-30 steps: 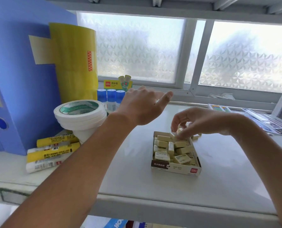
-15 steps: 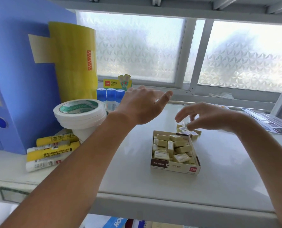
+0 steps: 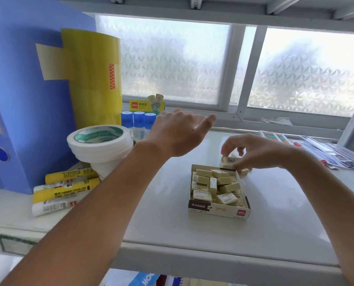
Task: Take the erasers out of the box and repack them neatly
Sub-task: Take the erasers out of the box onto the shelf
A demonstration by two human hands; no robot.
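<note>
An open cardboard box [image 3: 219, 210] sits on the white shelf, holding several cream erasers [image 3: 212, 185] in a loose jumble. Just behind the box lies a small pile of erasers [image 3: 229, 161] on the shelf. My right hand [image 3: 252, 151] hovers over that pile, its fingertips pinched on one eraser there. My left hand [image 3: 178, 134] is raised above the shelf to the left of the box, fingers stretched forward and holding nothing.
White tape rolls [image 3: 99, 141] and yellow tubes [image 3: 67, 188] crowd the left side beside a blue binder [image 3: 13, 96] and a tall yellow roll [image 3: 93, 79]. Blue-capped glue sticks [image 3: 139, 122] stand at the back. Papers [image 3: 324, 151] lie at the right. The shelf's front edge [image 3: 213, 259] is near.
My right hand lifted an eraser out of the box and carried it back to the pile behind the box. My left hand stayed raised in place.
</note>
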